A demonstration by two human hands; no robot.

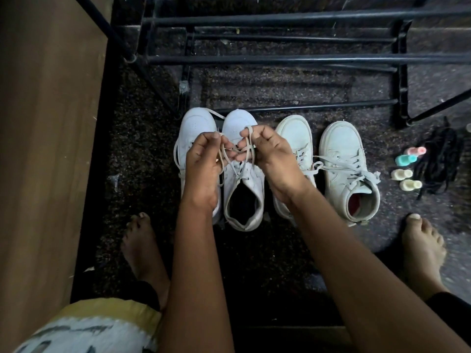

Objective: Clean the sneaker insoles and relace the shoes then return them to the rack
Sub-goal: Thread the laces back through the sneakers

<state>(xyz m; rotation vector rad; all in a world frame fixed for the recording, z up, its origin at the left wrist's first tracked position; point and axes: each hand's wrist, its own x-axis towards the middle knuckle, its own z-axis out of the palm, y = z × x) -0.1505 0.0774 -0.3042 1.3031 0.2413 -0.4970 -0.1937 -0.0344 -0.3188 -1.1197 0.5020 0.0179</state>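
Left hand [204,159] and right hand [265,151] each pinch a lace [248,149] loop with curled fingers. Both hands work above the second sneaker [243,197], before the rack [280,59].

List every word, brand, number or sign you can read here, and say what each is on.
None can be read.
White sneakers: no legible brand or number shows.
Small coloured bottles: labels, if any, too small to read.
Patterned garment: dark marks, too blurred to tell if they are letters.
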